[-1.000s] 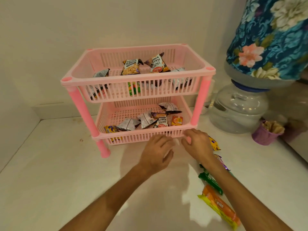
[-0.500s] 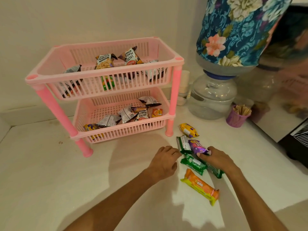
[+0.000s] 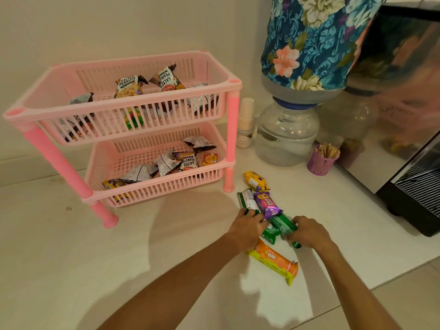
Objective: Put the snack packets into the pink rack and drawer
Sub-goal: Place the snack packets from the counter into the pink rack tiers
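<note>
A two-tier pink rack [image 3: 228, 126] stands on the white counter, with several peanut packets in its upper basket and several more in the lower one. Right of its front leg lies a small heap of biscuit packets. My left hand [image 3: 247, 228] grips the end of a green and white packet [image 3: 247, 198]. My right hand [image 3: 308, 232] closes on a dark green packet [image 3: 282, 223]. A purple packet [image 3: 267, 203] lies across them. A yellow packet [image 3: 254, 181] lies behind, and an orange Treat packet [image 3: 273, 260] lies below my hands.
A water dispenser jar [image 3: 285, 134] with a floral cover [image 3: 309, 41] stands right of the rack. A small white bottle [image 3: 245, 122] stands between them. A purple cup of sticks [image 3: 321, 159] and a dark appliance [image 3: 414, 163] are at the right.
Both hands left the front of the rack's lower basket and moved right to the biscuit packets. The left hand has now closed on one packet and the right on another. The view swung right.
</note>
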`<move>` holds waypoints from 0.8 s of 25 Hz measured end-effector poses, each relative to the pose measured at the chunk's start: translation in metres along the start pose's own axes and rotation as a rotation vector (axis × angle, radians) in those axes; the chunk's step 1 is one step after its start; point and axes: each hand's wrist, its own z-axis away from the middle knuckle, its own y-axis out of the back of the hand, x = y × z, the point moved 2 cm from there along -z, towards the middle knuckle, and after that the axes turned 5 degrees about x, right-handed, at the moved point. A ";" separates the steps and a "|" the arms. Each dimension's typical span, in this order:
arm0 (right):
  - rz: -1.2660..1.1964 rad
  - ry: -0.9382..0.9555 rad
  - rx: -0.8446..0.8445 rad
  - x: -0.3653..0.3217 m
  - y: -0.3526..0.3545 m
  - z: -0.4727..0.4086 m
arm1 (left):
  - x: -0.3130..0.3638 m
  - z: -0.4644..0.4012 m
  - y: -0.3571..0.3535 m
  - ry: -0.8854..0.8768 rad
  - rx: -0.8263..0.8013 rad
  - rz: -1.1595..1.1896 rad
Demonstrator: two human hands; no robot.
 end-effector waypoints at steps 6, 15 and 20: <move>0.086 0.015 -0.072 -0.006 0.023 0.010 | -0.011 0.003 -0.009 -0.030 0.021 -0.050; 0.094 0.178 -0.122 -0.055 0.071 0.025 | -0.098 0.057 0.049 0.255 0.421 0.421; -0.002 0.360 -0.073 -0.118 0.079 0.022 | -0.166 0.091 0.078 0.595 0.627 0.591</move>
